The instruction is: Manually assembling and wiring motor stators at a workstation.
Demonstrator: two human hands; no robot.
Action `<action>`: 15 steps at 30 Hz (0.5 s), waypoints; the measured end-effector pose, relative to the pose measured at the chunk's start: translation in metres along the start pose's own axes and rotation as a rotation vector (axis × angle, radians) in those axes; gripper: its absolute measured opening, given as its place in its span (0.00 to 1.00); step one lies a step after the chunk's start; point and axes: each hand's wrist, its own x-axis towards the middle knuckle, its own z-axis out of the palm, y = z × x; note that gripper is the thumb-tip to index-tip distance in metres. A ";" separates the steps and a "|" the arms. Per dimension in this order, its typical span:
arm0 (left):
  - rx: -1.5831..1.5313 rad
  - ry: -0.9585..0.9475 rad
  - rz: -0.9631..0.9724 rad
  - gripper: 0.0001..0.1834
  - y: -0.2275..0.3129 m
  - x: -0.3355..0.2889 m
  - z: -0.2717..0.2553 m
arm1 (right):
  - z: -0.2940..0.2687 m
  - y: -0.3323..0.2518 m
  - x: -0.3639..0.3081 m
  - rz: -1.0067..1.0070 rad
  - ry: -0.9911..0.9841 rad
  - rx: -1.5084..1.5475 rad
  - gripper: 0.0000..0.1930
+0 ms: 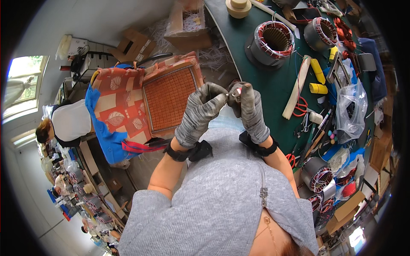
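Head view: small shiny metallic piece (236,92) is showing at one o'clock.
Grey knit-gloved left hand (200,113): fingertips are meeting; cannot tell on what.
Grey knit-gloved right hand (253,113): fingers are clamping the piece.
Grey cylindrical stator (259,49): standing, one o'clock.

Grey gloves (197,115), black wrist straps (201,150), ribbed grey zip-front top (222,183)

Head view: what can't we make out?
All head view:
Small item between left hand and right hand: tiny, fingers cover it; who grips it, unclear.
Clear plastic bag: glare and creases obscure contents.
Cardboard box: top edge cuts it off.
Background clutter, lower left: small, blurred.
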 end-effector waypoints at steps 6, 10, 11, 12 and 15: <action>0.105 -0.053 -0.020 0.07 -0.006 0.006 0.004 | -0.040 0.002 -0.013 -0.132 0.105 -0.192 0.21; 0.604 0.088 0.490 0.21 -0.007 0.026 -0.017 | -0.111 0.015 -0.031 -0.419 0.742 -0.968 0.13; 0.446 0.055 0.326 0.27 0.001 0.028 -0.023 | -0.121 0.006 -0.037 -0.300 0.904 -1.427 0.15; 0.289 0.025 0.160 0.32 0.007 0.031 -0.026 | -0.124 0.003 -0.040 -0.414 0.930 -1.403 0.16; -0.236 -0.575 0.058 0.34 0.005 0.051 -0.024 | -0.070 -0.028 -0.044 -0.436 0.587 -0.921 0.13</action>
